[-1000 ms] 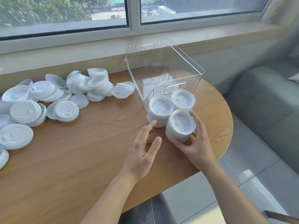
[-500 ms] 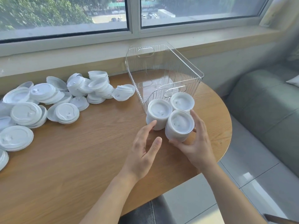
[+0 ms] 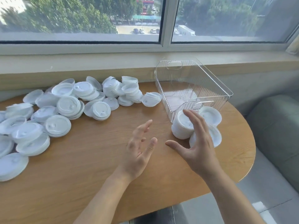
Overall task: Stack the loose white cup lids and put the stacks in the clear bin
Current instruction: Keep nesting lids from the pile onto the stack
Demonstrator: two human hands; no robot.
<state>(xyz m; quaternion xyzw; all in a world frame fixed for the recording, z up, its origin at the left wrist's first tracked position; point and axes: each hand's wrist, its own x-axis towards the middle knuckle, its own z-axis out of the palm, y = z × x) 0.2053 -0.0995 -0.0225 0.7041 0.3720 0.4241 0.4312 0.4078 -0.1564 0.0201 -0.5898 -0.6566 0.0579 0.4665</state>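
Three stacks of white cup lids (image 3: 182, 126) stand on the wooden table (image 3: 97, 167) just in front of the clear bin (image 3: 192, 88), which has a low front opening and holds no stacks. My right hand (image 3: 196, 143) hovers open in front of the stacks, fingers spread, hiding part of the nearest stack (image 3: 216, 138). My left hand (image 3: 140, 147) is open too, palm turned inward, left of the stacks and touching nothing. Several loose white lids (image 3: 64, 107) lie heaped across the table's left half.
A window sill (image 3: 97, 62) runs behind the table. The table's rounded right edge drops to a tiled floor (image 3: 265, 183), with a grey-green sofa (image 3: 275, 126) beyond. Bare wood lies between my hands and the lid heap.
My right hand has let go of the nearest stack and pulled back, open. My left hand has drawn away from the stacks to the left. The view has tilted up.
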